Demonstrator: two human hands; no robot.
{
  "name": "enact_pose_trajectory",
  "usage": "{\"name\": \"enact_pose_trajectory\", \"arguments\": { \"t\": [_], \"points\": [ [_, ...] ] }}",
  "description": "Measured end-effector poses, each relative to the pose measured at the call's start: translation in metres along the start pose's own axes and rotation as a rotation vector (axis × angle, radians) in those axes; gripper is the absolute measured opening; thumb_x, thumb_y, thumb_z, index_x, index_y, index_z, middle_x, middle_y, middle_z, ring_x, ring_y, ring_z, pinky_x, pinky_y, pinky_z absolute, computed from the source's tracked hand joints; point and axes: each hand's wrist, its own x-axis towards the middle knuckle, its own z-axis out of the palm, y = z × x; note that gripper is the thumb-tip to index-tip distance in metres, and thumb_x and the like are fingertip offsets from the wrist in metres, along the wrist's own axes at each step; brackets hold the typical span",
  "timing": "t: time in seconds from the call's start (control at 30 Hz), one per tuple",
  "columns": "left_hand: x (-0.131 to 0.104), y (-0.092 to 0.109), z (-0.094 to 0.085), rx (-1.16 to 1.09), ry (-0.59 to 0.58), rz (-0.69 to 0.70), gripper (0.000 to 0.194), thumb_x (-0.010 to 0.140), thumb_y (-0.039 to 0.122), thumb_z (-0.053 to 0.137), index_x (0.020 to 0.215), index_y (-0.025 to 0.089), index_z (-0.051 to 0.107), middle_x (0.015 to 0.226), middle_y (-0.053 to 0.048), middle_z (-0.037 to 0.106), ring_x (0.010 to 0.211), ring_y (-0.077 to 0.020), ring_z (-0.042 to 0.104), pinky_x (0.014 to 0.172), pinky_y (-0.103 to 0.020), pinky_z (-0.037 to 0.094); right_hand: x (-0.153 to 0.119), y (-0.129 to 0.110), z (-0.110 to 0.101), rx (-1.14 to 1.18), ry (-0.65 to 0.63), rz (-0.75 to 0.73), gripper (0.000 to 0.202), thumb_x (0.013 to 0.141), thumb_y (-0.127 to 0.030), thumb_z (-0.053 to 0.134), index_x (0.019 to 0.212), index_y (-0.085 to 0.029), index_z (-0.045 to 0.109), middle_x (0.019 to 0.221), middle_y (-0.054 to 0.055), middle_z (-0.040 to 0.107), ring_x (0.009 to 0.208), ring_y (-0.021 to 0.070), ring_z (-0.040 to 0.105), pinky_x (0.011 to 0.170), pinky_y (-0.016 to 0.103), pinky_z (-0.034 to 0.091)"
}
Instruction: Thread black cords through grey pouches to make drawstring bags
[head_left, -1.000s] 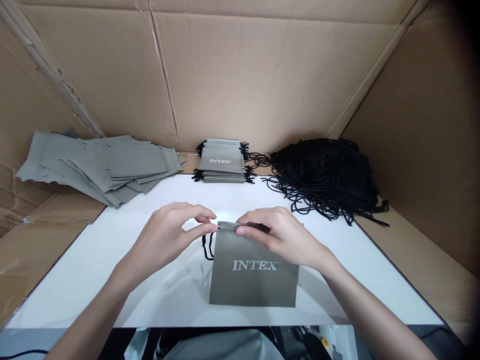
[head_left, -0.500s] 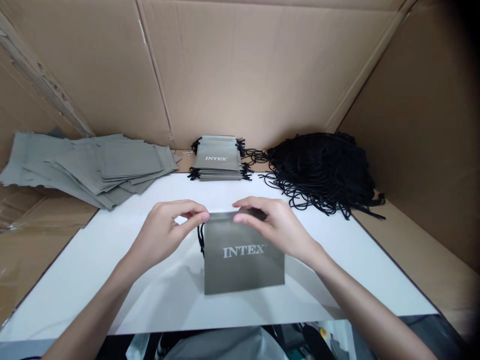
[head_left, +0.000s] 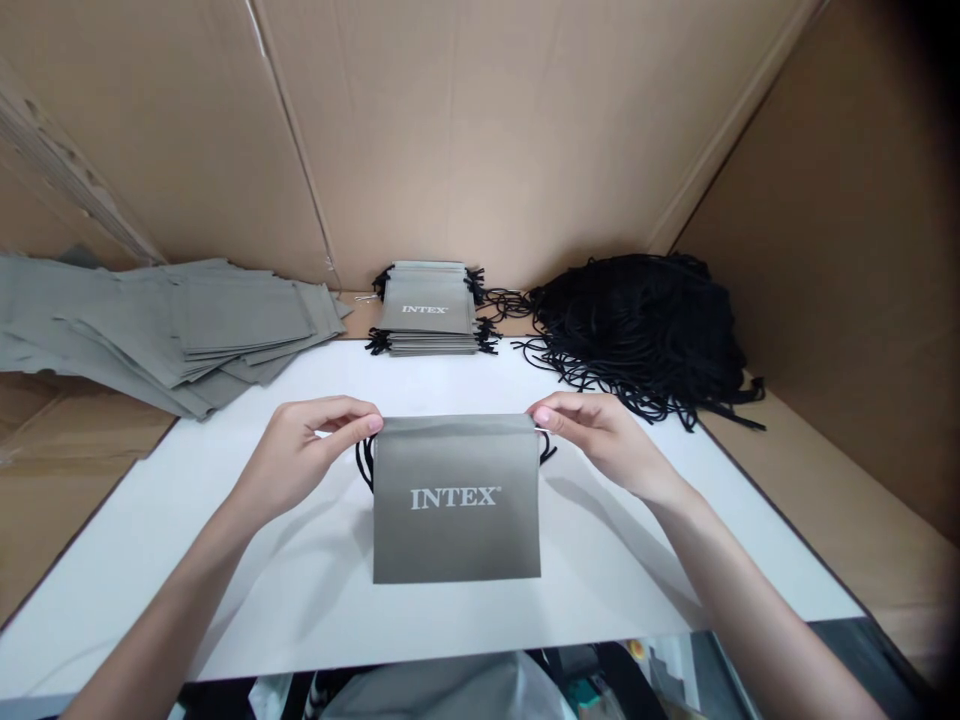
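Note:
A grey pouch with white INTEX lettering [head_left: 457, 540] faces me above the white table [head_left: 300, 620], its printed side fully visible. My left hand [head_left: 307, 445] pinches its top left corner between thumb and fingers. At the top right corner, my right hand [head_left: 600, 435] is closed in a pinch, with a thin pale piece showing by the thumb. Black cord loops [head_left: 365, 462] stick out at the pouch's left side, and a shorter black cord [head_left: 548, 450] shows at its right side.
Behind the pouch stands a stack of finished-looking INTEX pouches [head_left: 427, 310] with black cord ends. Loose grey pouches [head_left: 240, 315] are heaped at the back left. A pile of black cords [head_left: 637, 330] lies at the back right. Cardboard walls [head_left: 465, 130] enclose the back and sides.
My right hand has moved right, from over the pouch's top edge to its top right corner, uncovering the front. The pouch and my left hand appear further left, and the right cord now shows.

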Motion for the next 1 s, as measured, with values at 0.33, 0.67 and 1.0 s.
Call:
{"name": "enact_pose_trajectory", "arguments": {
  "t": [0.33,0.67,1.0],
  "points": [
    [-0.002,-0.011,-0.003,-0.017,0.027,-0.028,0.031,0.085,0.052,0.066,0.077,0.023,0.072,0.086,0.0,0.073,0.079,-0.0171,0.06,0.071,-0.024,0.045,-0.001,0.007,0.001,0.159,-0.044,0.06,0.026,0.082,-0.046,0.074,0.083,-0.02,0.074,0.081,0.003,0.071,0.075,0.0174,0.059,0.07,0.029,0.043],
    [-0.003,-0.015,-0.01,-0.002,0.017,-0.024,0.031,0.085,0.05,0.066,0.073,0.022,0.072,0.084,0.001,0.073,0.077,-0.0152,0.059,0.071,-0.021,0.045,-0.009,0.001,0.001,-0.252,0.11,-0.106,0.022,0.097,-0.039,0.055,0.087,-0.022,0.066,0.093,0.003,0.071,0.087,0.0201,0.063,0.077,0.03,0.043],
    [-0.004,-0.02,-0.011,-0.013,0.095,-0.043,0.03,0.082,0.047,0.067,0.068,0.021,0.07,0.075,0.001,0.07,0.069,-0.0148,0.055,0.063,-0.024,0.041,-0.009,0.007,-0.011,-0.149,0.06,0.045,0.027,0.092,-0.045,0.059,0.08,-0.021,0.063,0.082,0.001,0.064,0.077,0.0182,0.056,0.071,0.029,0.041]
  ]
}}
